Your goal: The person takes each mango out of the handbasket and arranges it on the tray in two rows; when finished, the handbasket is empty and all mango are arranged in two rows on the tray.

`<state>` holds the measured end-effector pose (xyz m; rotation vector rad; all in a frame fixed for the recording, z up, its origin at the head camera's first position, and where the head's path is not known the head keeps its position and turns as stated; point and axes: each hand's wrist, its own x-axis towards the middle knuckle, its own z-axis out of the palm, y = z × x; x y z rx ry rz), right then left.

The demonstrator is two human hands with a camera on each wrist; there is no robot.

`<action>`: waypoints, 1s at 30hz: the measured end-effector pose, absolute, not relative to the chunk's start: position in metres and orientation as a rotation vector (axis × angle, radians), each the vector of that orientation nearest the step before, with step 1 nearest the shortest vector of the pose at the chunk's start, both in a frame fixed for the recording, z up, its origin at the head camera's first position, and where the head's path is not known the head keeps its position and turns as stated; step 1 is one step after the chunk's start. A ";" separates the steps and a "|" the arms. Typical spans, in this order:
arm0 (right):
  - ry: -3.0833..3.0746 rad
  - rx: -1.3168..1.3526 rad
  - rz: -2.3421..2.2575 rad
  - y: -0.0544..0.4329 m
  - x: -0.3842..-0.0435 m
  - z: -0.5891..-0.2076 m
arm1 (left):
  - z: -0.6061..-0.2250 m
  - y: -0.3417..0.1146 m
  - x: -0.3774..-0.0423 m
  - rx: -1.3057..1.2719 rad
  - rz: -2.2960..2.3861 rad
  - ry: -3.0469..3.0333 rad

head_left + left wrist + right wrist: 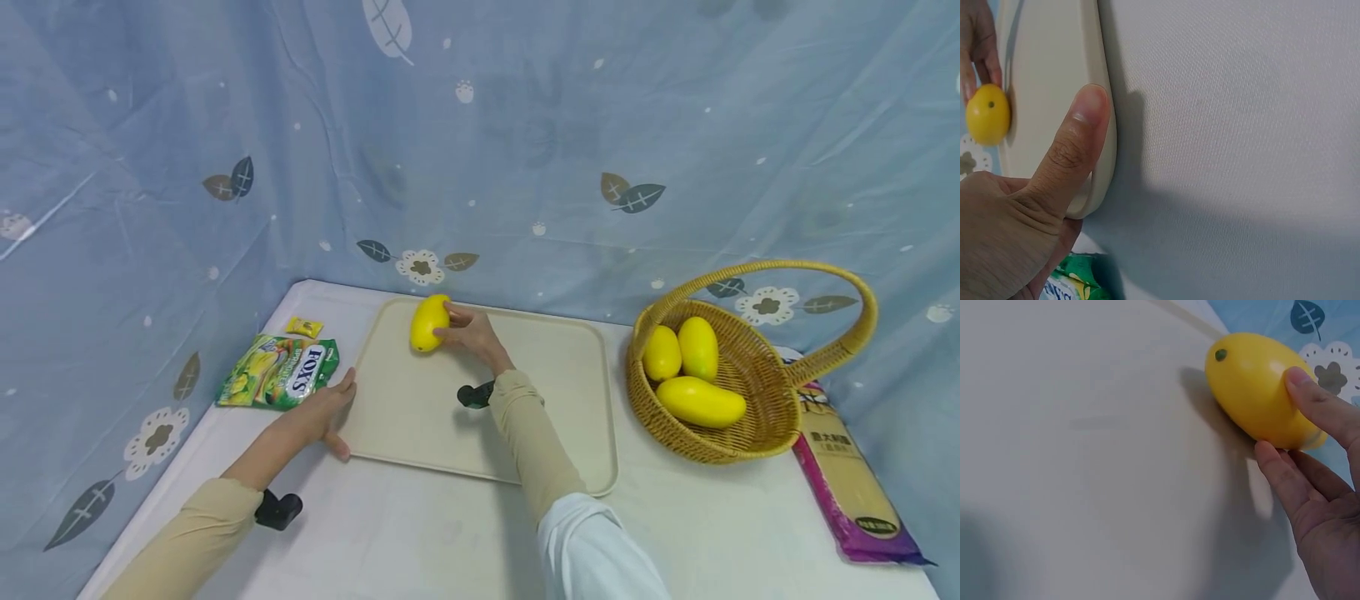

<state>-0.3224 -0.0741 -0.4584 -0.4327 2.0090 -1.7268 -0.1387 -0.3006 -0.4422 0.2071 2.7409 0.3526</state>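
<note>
In the head view, the yellow mango point(426, 323) is held by the right hand point(471, 335) over the far left part of the tray point(420, 408). If the smooth, rounded fruit were released unevenly, it could be sent rolling over the low rim. 3 more mangoes point(701, 402) are held in the basket point(647, 408), by which the upper end of the purple packet point(847, 475) is covered.

In the left wrist view, the tray's corner is touched by the thumb of the left hand point(1013, 231), whose grip is spread wide, thumb and fingers apart; the fingertips are hidden. If pressed too hard, the tray could be shifted. The green bag point(1075, 281) is cut off.

In the right wrist view, the grip is clamped on the mango by thumb and fingers, so 1 end is partly covered. Whether the tray is touched by the fruit cannot be told.
</note>
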 end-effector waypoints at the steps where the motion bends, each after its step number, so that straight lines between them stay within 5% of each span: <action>1: 2.009 -0.428 -1.726 -0.073 -0.323 -0.458 | -0.442 -0.300 -0.140 0.206 0.345 2.740; 30: 1.785 -0.505 -1.841 -0.013 -0.325 -0.437 | -0.439 -0.299 -0.136 0.265 0.314 2.775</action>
